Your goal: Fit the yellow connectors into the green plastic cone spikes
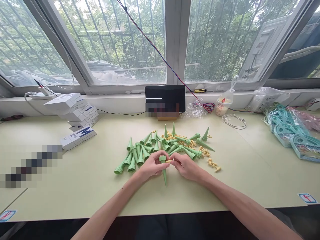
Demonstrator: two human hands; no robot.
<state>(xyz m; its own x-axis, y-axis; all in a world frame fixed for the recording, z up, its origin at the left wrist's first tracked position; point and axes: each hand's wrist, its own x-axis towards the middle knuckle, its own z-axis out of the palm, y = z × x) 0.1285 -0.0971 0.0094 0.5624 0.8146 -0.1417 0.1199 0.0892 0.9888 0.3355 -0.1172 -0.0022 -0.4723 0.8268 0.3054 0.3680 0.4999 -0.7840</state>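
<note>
A light green, tapering spike (pixel 164 176) with a ribbed collar is held near the middle of the surface's (pixel 175 200) near edge, its slender tip toward that edge. A small yellow piece (pixel 168 161) sits crosswise at the collar's right side; whether it is inserted is unclear.

Bright daylight comes through the windows (pixel 125 40) beyond the left grip (pixel 153 164) and right grip (pixel 186 166), nearly white in places. Around both, the desk (pixel 75 186) is evenly lit; nearer than them, the space under its edge is dark. Straight beyond, the black screen (pixel 172 93) shows a thin pale glare streak. Wide-angle distortion slants the outer window frames (pixel 72 46). Pixelation blurs a patch (pixel 31 166) left of the left grip.
</note>
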